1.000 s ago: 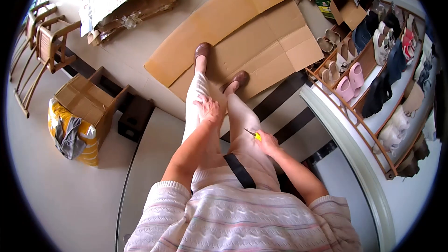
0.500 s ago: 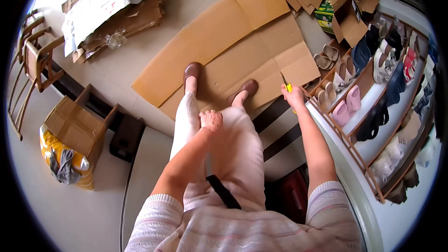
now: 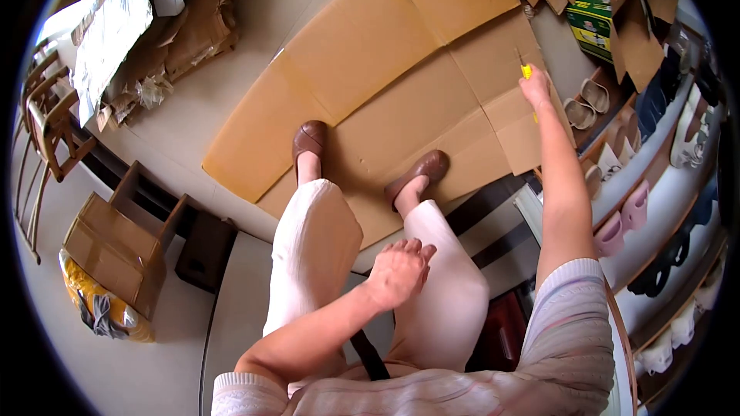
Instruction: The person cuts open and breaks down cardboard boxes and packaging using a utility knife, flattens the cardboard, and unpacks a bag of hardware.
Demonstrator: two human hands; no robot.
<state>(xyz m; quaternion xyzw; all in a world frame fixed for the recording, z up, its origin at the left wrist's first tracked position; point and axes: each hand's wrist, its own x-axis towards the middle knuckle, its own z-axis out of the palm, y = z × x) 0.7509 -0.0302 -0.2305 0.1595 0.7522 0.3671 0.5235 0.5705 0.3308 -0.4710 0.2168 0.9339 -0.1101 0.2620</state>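
My right hand (image 3: pixel 536 88) is closed around a yellow-handled knife (image 3: pixel 526 72), its thin dark blade pointing away from me. It hovers over or rests near the right end of a large flattened cardboard sheet (image 3: pixel 370 69); contact of the blade cannot be made out. My left hand (image 3: pixel 401 271) hangs above my thighs, fingers apart and slightly bent, with nothing in it. Both my feet, in brown shoes (image 3: pixel 311 146), are on the cardboard, which shows creases and overlapping panels.
To the right stands a shoe rack (image 3: pixel 609 115) with several pairs of shoes. An opened green box (image 3: pixel 593 19) lies beyond it. More flattened cardboard (image 3: pixel 204 23) is stacked at upper left. A wooden chair (image 3: pixel 54 123) and a taped carton (image 3: pixel 116 243) stand on the left.
My right hand has reached farther forward and right with the knife. My left hand has lifted off my thigh and moved right. The view has shifted, and my knees are more bent.
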